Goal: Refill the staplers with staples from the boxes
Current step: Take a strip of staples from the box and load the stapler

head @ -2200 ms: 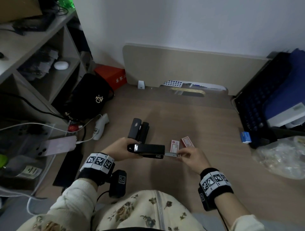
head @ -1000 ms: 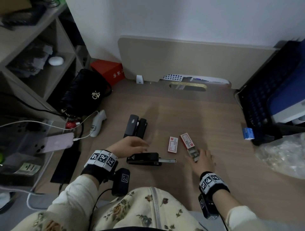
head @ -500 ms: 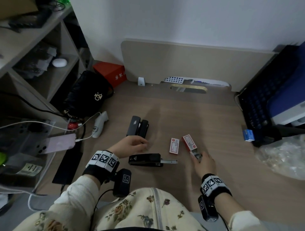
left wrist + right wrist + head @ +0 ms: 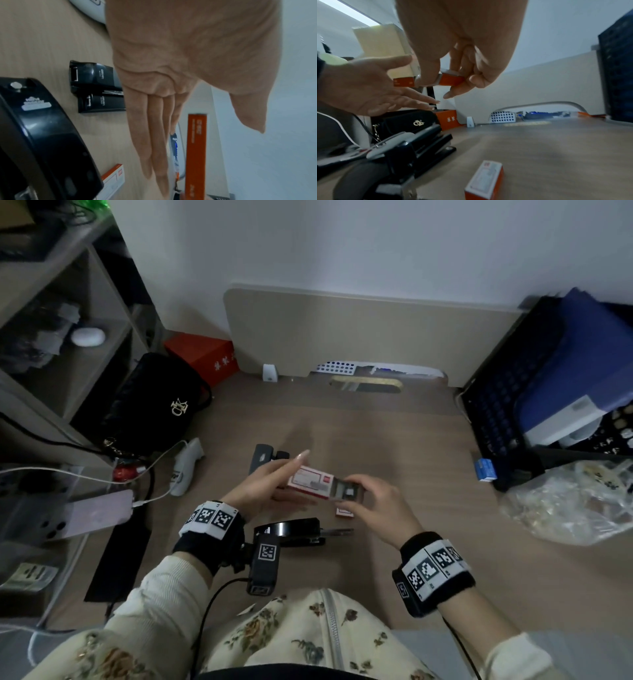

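Our left hand [image 4: 263,484] cradles the red-and-white staple box [image 4: 310,480] from beneath, fingers nearly straight and thumb laid along its far side, so the sleeve sits steady in the air above the counter [image 4: 428,467]. Our right hand [image 4: 380,505] pinches the inner tray [image 4: 347,491] where it juts from the sleeve's right end — thumb and fingertips curled round it, as the right wrist view shows plainly. We hold it this way, we judge, so one hand anchors the sleeve while the other draws the tray out far enough to reach a strip of staples; whether any strip is already loose in the tray we cannot tell.

Just below our hands the open stapler [image 4: 291,530] lies on the counter with its metal magazine rail [image 4: 337,531] pushed out toward the right, ready and facing the box so the strip has only a short way to travel. A second staple box [image 4: 343,512] rests flat on the counter just beside that rail, partly hidden under our right hand. Farther off, behind the left hand, two more staplers [image 4: 97,86] lie side by side, touching — waiting their turn, we suppose. A black handbag [image 4: 154,409] sits well off to the left.
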Action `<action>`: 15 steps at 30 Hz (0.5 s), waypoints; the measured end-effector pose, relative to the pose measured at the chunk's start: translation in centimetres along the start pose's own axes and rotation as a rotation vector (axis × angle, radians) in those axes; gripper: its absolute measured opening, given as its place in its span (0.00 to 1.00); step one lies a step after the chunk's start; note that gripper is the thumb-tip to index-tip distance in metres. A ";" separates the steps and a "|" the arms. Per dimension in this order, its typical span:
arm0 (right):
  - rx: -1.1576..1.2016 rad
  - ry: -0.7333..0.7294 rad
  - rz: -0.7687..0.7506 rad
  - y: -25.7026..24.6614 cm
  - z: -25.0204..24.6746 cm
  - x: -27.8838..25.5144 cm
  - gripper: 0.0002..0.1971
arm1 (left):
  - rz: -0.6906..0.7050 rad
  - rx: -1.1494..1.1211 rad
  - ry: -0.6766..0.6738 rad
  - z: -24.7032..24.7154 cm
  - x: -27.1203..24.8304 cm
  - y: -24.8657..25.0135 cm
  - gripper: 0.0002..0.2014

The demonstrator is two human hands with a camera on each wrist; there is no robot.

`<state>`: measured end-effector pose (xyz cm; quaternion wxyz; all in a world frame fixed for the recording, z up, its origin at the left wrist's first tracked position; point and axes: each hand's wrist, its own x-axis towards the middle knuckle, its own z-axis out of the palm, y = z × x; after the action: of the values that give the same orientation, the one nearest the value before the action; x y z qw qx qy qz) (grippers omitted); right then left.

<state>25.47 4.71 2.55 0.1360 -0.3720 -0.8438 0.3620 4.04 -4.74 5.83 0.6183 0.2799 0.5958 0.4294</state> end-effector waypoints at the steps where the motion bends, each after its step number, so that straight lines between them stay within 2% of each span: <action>1: 0.000 -0.008 -0.028 -0.6 -0.1 0.1 0.20 | -0.005 -0.018 -0.020 0.1 -0.1 0.0 0.25; 5: 0.023 0.018 -0.100 -2.1 -0.4 0.1 0.22 | -0.001 -0.102 -0.093 0.5 -0.2 -0.4 0.14; 9: 0.114 0.093 -0.116 -3.0 -0.7 0.2 0.20 | 0.019 -0.178 -0.084 -0.1 -0.4 -0.6 0.19; 15: 0.152 0.060 -0.121 -3.3 -0.6 0.2 0.25 | 0.045 -0.183 -0.064 -0.5 -0.7 -0.5 0.18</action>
<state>23.91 3.63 5.37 0.2106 -0.3198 -0.8302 0.4051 3.69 -5.63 5.66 0.6503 0.2492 0.5276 0.4864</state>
